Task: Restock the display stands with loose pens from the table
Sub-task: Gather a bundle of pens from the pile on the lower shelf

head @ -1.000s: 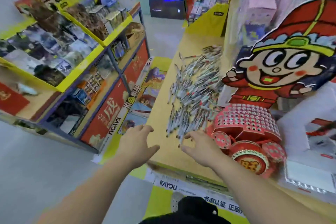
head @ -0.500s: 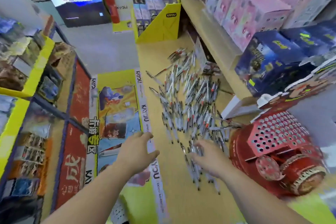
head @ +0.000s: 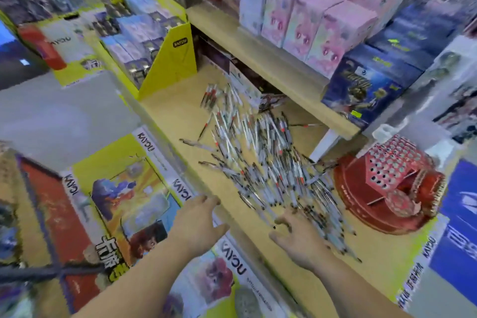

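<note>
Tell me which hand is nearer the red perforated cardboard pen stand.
Right. The right hand is over the near end of the loose pens, just left of the red stand; the left hand is at the table edge, farther left.

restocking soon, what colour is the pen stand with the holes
The pen stand is red, clearest in head view.

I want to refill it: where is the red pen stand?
In the head view the red pen stand sits at the right of the table, beside the loose pens and beyond the right hand.
</note>
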`<state>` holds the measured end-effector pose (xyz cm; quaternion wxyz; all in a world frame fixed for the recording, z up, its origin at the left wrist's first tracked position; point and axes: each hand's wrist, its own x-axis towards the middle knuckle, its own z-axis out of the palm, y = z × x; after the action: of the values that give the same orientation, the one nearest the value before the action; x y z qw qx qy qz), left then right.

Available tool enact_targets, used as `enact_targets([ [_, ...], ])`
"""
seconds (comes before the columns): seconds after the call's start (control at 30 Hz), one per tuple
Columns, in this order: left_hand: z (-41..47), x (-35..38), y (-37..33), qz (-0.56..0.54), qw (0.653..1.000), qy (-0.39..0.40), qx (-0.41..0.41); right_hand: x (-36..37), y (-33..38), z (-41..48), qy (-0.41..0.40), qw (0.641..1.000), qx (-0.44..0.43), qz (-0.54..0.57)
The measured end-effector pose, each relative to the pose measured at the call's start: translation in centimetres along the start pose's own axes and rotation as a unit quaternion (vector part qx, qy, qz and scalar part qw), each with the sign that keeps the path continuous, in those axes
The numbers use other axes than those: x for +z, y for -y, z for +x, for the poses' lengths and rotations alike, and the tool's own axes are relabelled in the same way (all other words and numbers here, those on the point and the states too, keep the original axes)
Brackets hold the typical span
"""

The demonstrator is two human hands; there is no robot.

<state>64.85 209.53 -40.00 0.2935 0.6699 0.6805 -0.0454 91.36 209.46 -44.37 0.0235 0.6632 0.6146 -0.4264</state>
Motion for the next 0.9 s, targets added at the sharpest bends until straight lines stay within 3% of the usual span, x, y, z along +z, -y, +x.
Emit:
enact_targets([
  [0.17, 4.5, -3.5, 1.3, 0.032, 0.999, 0.005, 0.038, -0.2, 2.4, 3.4, -0.027, 0.999, 0.014, 0.042],
  [0.5, 16.0, -14.2, 4.2, 0.109, 0.992, -0.023, 0.055, -7.4, 11.7, 15.4, -0.089, 0.992, -0.007, 0.083],
  [0.7, 24.3, -15.4, 4.9, 0.148, 0.985, 0.030, 0.084, -7.3, 13.1, 20.7, -0.105, 0.989, 0.050, 0.091],
  [0.9, 33.2, -15.5, 7.2, 0.205, 0.961, 0.096, 0.157, -5.7, 13.7, 25.0, -0.186, 0.965, 0.165, 0.081],
])
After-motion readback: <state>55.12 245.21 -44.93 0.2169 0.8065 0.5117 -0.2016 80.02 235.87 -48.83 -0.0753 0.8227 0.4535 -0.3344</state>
